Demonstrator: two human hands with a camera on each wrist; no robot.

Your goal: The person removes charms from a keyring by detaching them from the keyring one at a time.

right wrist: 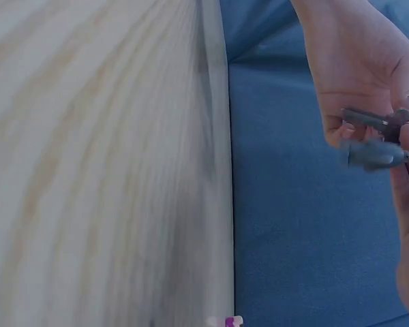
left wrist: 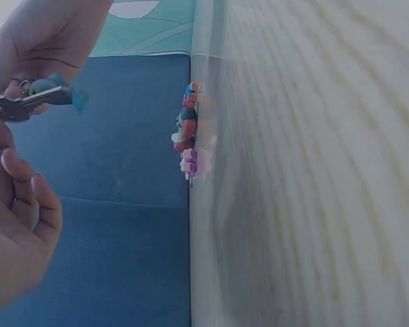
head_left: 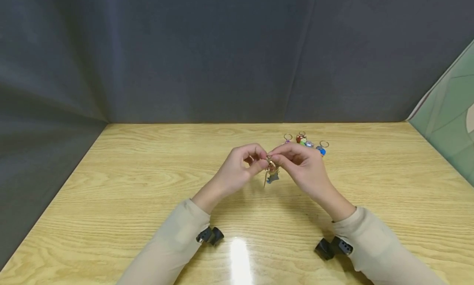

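Note:
Above the middle of the wooden table [head_left: 148,186] my two hands meet. My left hand [head_left: 259,159] and right hand [head_left: 279,157] both pinch a small metal key ring [head_left: 271,165] between thumb and fingertips. A key [head_left: 265,179] and a small blue-grey charm [head_left: 273,178] hang from it, clear of the tabletop. In the left wrist view the key [left wrist: 20,105] and blue charm [left wrist: 54,92] dangle below the right hand [left wrist: 48,34]. The right wrist view shows the key [right wrist: 368,119] and charm [right wrist: 371,155] under the left hand [right wrist: 361,61].
A small heap of colourful keychains [head_left: 305,142] with loose rings lies on the table just behind my right hand, also seen as keychains [left wrist: 191,129]. Grey cloth walls close the back and left. A green panel [head_left: 444,108] stands at the right.

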